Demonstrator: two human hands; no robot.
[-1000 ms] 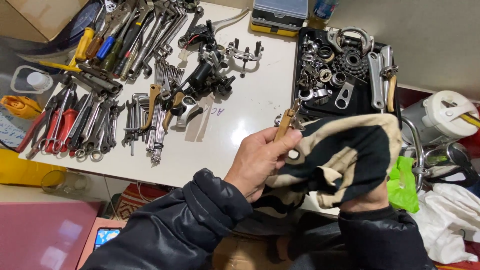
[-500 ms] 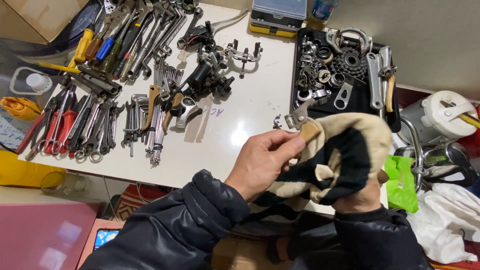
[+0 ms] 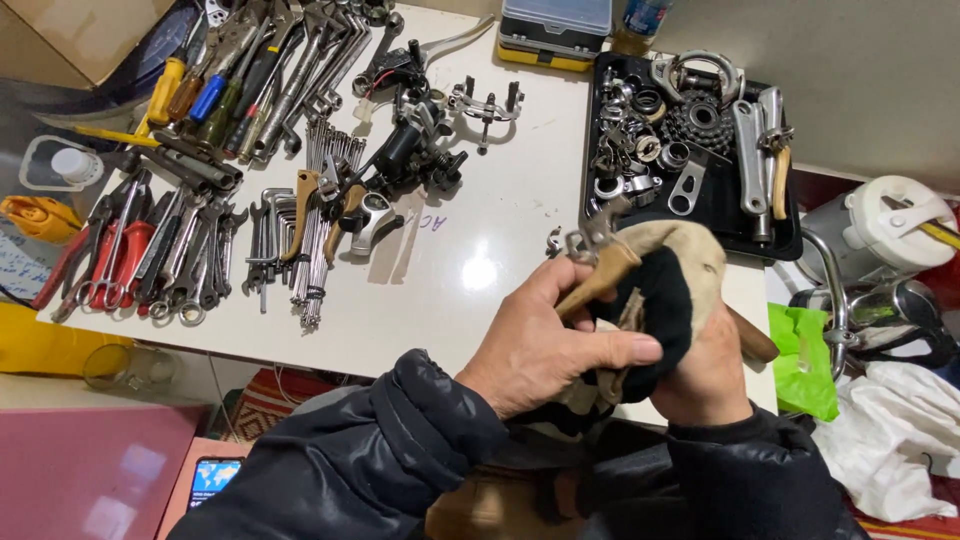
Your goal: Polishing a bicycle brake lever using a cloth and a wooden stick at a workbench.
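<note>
My left hand [image 3: 545, 345] grips a small metal part with a tan rubber hood [image 3: 600, 262], a brake lever by its shape, just above the white table's near edge. My right hand [image 3: 712, 375] is wrapped in a beige and black cloth [image 3: 672, 285] and presses the cloth against that lever. Most of the right hand's fingers are hidden under the cloth. Both sleeves are dark padded jacket.
The white table [image 3: 480, 260] carries rows of wrenches and pliers [image 3: 150, 250], screwdrivers [image 3: 200, 95], dark bike parts [image 3: 410, 150] and a black tray of metal parts [image 3: 700, 215]. A yellow-grey case [image 3: 555, 30] stands behind. A green bag [image 3: 800, 360] and white kettle [image 3: 880, 225] lie right.
The cloth has bunched up tighter over my right hand and around the lever. My left hand has slid closer along the lever toward the cloth.
</note>
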